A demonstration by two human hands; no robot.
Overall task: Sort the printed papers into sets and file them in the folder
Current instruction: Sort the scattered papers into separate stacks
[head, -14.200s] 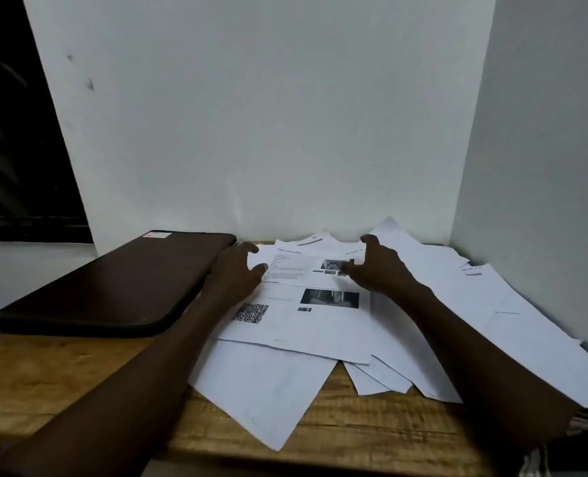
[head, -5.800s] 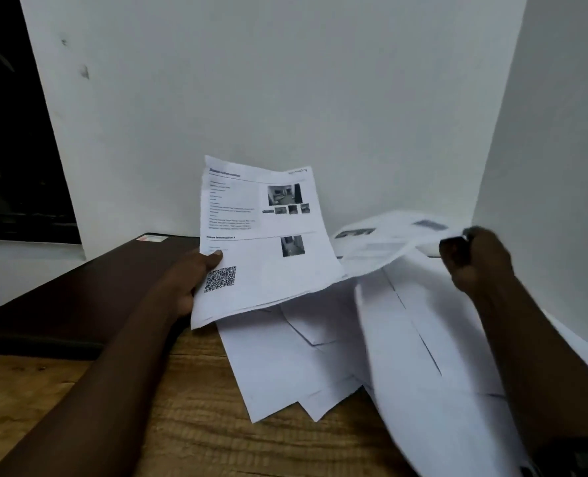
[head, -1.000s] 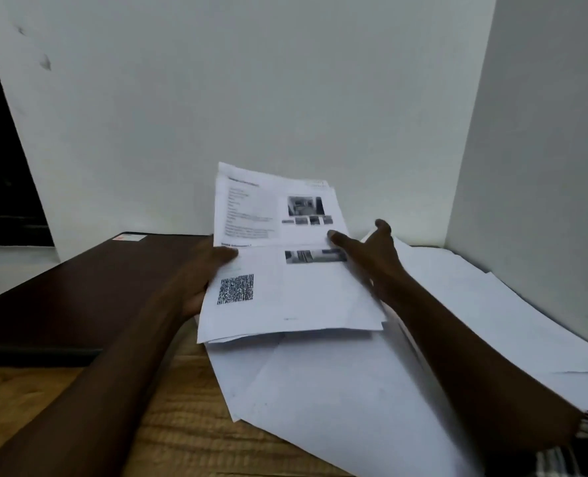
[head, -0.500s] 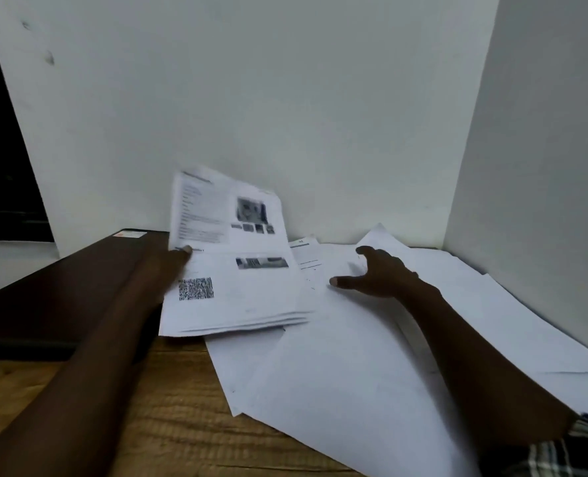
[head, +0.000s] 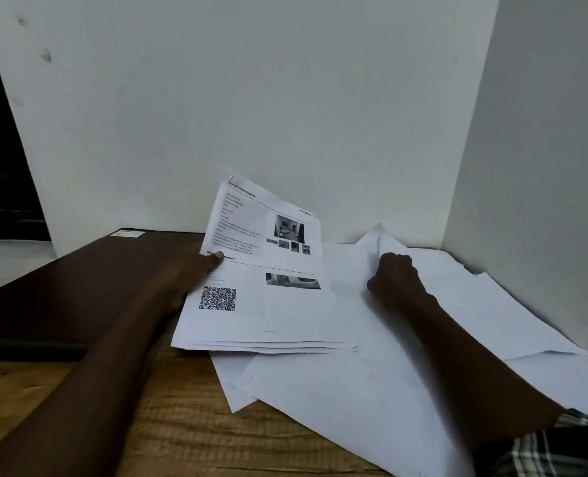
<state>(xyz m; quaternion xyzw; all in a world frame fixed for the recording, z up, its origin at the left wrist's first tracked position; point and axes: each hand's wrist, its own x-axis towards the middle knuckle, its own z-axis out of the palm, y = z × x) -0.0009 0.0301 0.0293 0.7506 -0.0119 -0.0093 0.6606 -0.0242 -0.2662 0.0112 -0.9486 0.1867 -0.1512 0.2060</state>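
Left hand [head: 182, 278] grips printed stack [head: 268, 297] at its left edge, thumb [head: 214, 260] pressed on the top page and the other fingers hidden under it. The stack is tilted up at the far end; top page shows text, photos and a QR code. Right hand [head: 394, 280] has its fingers curled, pinching the raised corner of a loose sheet [head: 383, 241]. Scattered papers [head: 337, 390] lie blank side up across the wooden table [head: 148, 428], under the stack. Dark brown folder [head: 72, 290] lies closed, flat at left, just beside the stack. Plaid sleeve [head: 561, 445] shows bottom right.
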